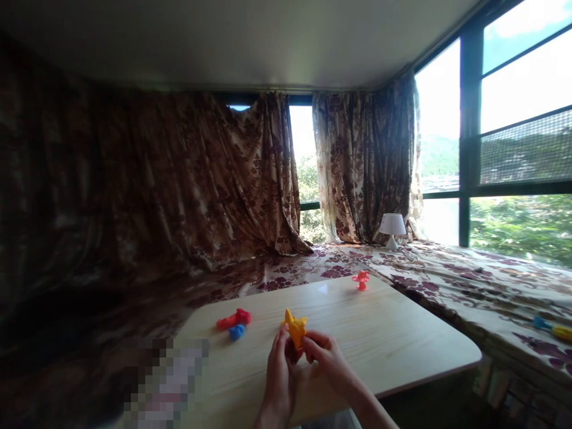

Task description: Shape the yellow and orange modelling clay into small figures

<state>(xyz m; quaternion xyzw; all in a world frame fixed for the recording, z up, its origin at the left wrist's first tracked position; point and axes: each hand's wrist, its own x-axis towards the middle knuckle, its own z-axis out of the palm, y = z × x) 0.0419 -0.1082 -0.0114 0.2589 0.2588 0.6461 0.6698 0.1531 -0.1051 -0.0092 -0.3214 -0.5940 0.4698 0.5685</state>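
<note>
Both of my hands are over the near part of the light wooden table (339, 316). Between them is a pointed, roughly star-shaped yellow piece (295, 328) that looks like modelling clay. My left hand (280, 363) supports it from the left, its fingers curled round the lower side. The fingers of my right hand (322, 350) pinch its lower right edge. A bit of red shows beneath the yellow piece, partly hidden by my fingers. To the left lie a red clay lump (234, 319) and, touching or just in front of it, a blue clay lump (236, 332).
A small pinkish-red figure (361, 280) stands near the table's far edge. Behind it, a white lamp (392, 229) stands on a flowered cover (330, 262). A blue and yellow object (554, 329) lies far right. Patterned curtains (241, 179) and windows surround the table.
</note>
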